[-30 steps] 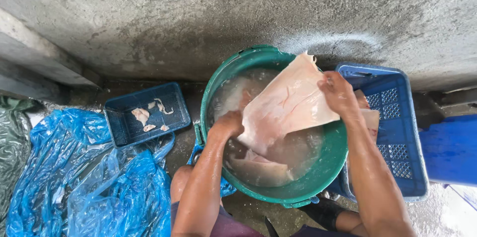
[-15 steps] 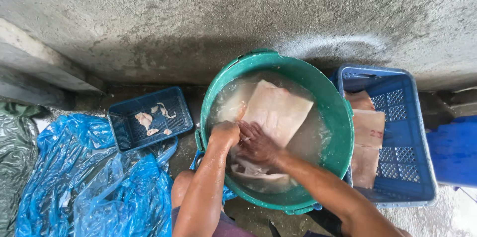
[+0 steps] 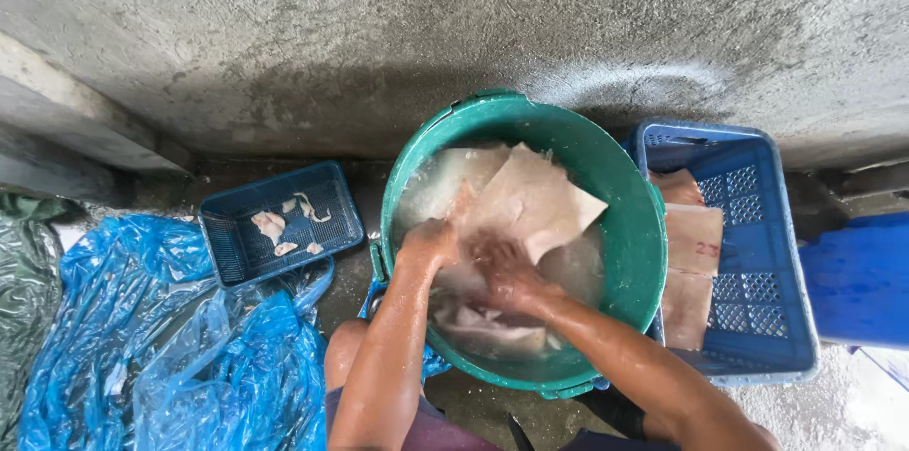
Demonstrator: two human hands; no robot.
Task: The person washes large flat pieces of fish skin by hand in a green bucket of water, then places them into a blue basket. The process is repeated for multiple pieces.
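I see both hands inside the green tub point(image 3: 632, 224), which I take as my landmark. The water in it is cloudy, so I cannot make out well what lies under the surface; near the tub's front wall some pale pieces point(image 3: 492, 328) are only half visible. The left hand point(image 3: 428, 245) is closed on the edge of the big pale flat piece point(image 3: 530, 205), which lies in the middle of the tub, partly under water. The right hand point(image 3: 507, 273) presses on the same piece just beside the left one, but the fingers are blurred and wet, so I cannot tell if they grip it. Half a second ago the piece lay flatter and the hands were lower in the tub; one second ago the right hand held it lifted over the tub's right rim. Right of the tub, touching it, stands a blue crate point(image 3: 757, 224) with more flat pieces point(image 3: 693, 243). Left of the tub is a small blue basket point(image 3: 331, 195) with scraps.
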